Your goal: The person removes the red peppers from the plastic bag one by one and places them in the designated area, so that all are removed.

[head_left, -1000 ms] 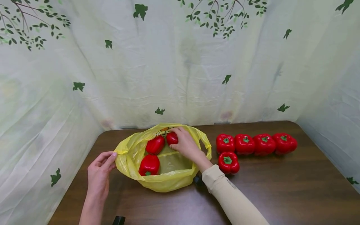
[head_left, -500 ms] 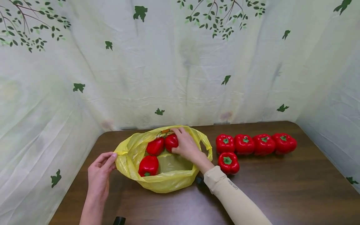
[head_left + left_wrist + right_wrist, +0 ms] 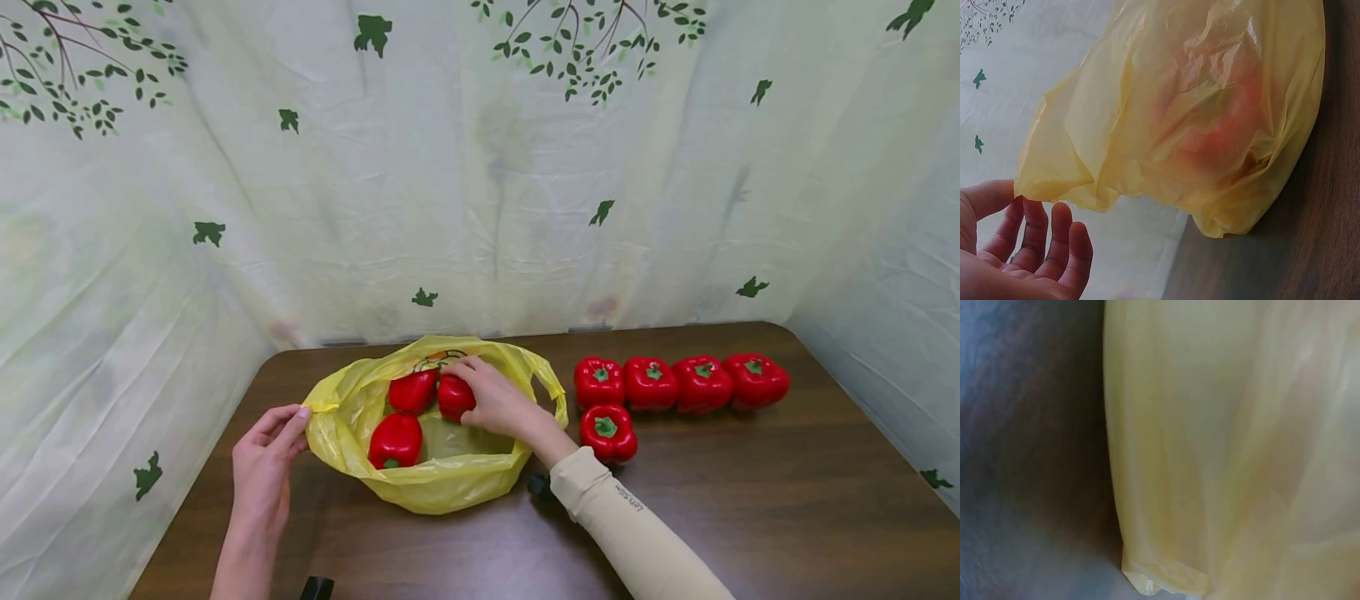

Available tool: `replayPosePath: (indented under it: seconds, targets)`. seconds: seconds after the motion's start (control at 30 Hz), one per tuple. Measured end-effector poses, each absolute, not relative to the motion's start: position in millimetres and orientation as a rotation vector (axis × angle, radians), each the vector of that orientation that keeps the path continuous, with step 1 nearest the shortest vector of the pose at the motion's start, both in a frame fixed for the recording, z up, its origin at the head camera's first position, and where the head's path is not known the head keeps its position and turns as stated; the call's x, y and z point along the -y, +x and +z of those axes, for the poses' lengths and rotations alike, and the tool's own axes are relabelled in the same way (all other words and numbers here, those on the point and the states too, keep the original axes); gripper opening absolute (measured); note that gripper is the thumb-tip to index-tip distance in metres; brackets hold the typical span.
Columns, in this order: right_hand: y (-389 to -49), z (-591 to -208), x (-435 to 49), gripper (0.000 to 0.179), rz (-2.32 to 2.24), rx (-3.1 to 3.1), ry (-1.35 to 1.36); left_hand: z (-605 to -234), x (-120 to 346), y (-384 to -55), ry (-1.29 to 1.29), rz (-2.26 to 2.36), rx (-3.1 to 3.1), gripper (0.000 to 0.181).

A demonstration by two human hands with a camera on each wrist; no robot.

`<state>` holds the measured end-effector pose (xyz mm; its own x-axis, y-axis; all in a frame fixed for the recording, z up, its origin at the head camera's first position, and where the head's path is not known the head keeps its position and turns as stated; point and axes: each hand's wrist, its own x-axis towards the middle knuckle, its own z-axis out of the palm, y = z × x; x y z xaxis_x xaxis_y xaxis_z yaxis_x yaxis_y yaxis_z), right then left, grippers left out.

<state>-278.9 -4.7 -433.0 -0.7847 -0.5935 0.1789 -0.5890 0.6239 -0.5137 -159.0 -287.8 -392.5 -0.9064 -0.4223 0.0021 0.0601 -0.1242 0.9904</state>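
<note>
A yellow plastic bag stands with its mouth spread wide on the table. My left hand pinches its left edge between thumb and fingers; in the left wrist view the same hand holds the bag's corner. Inside the bag, my right hand grips a red bell pepper, its fingers over the top and right side. Two more red bell peppers lie in there, one behind and one in front. Only blurred yellow plastic and table show in the right wrist view.
Right of the bag, several red bell peppers form a row, with one more pepper in front of its left end. All stand on a brown wooden table. A leaf-patterned curtain hangs behind.
My right hand and its bell pepper have moved slightly toward me inside the bag, and more of the pepper shows. The left hand has stayed at the bag's edge.
</note>
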Motion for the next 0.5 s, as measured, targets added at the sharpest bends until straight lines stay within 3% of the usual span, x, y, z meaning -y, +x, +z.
replayPosePath:
  seconds: [0.5]
  targets:
    - [-273.4,-435.8,6.7,0.058,-1.008,-2.830,-1.041,-391.6,288.4,-159.5,0.402,-2.119,1.782,0.019]
